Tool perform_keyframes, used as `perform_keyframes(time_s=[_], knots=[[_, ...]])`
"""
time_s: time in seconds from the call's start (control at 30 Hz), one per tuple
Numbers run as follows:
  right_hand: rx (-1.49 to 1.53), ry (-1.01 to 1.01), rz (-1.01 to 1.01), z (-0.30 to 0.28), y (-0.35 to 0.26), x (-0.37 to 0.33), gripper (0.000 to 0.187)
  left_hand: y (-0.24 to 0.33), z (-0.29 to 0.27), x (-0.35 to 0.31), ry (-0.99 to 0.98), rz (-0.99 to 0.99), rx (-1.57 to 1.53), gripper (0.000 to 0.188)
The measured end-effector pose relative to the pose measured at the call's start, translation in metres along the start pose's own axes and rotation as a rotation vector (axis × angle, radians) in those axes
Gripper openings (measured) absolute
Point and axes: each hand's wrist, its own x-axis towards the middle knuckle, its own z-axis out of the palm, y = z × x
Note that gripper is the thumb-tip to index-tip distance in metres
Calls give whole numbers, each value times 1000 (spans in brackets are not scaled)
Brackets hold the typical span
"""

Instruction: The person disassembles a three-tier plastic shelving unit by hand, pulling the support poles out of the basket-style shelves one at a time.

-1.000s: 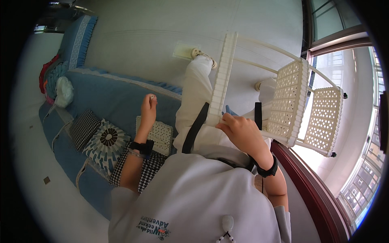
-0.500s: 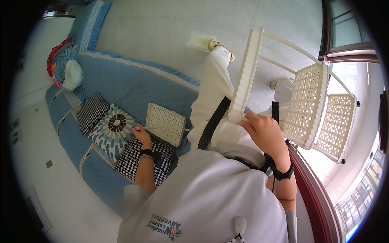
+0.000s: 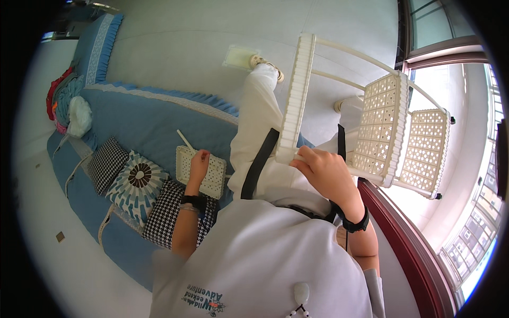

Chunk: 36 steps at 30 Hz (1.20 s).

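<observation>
Slanting lengthwise forward-left, the white rod (image 3: 184, 139) extends from the left hand (image 3: 199, 166).

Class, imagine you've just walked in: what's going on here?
A seated person's right hand grips the near end of a white tiered rack, tipped sideways by the legs. The left hand holds a white rod above a loose perforated basket on the blue sofa, near three patterned cushions.
</observation>
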Motion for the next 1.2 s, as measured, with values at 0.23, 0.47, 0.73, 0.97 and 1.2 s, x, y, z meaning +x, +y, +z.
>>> perform_keyframes(time_s=[0.23, 0.47, 0.73, 0.97, 1.2], knots=[[91, -105, -98, 1, 2, -14, 18, 224, -40, 70, 102, 615, -186, 40], [126, -256, -69, -7, 7, -26, 27, 390, -34, 106, 12, 1049, -242, 46], [196, -204, 14, -27, 13, -38, 22, 417, -18, 108, -36, 996, 70, 27], [-163, 196, 216, -135, 50, -32, 28, 416, -27, 84, 205, 1156, 81, 28], [-607, 340, 121, -177, 68, 3, 40, 432, -34, 25, 329, 1268, 136, 28]])
